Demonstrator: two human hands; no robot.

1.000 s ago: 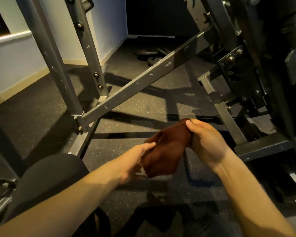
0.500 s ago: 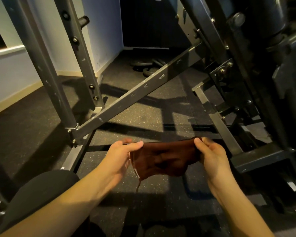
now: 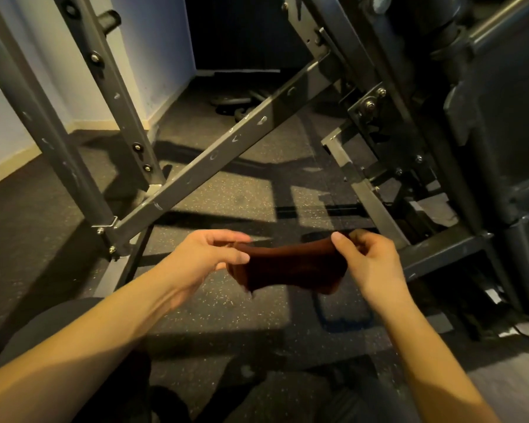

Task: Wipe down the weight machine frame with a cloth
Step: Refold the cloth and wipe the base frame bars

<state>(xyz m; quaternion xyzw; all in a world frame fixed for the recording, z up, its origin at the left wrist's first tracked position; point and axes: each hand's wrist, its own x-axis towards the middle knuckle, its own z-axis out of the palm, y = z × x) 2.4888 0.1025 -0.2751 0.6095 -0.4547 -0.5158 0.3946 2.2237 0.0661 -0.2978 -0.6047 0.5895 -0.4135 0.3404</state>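
Pulled wider since earlier: cloth (image 3: 287, 267) stretched between left hand (image 3: 202, 257) and right hand (image 3: 370, 264), fingertips pinching opposite edges. Likely refolding before wiping diagonal frame bar (image 3: 226, 148) beyond fingers.

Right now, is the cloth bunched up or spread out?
Spread out: the cloth is stretched between the left hand and right hand, each pinching an end.

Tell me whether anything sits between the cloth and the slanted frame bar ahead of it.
Nothing visible does. The cloth is stretched between the left hand and the right hand, above the floor. Only open air and bare floor lie between it and the slanted bar.
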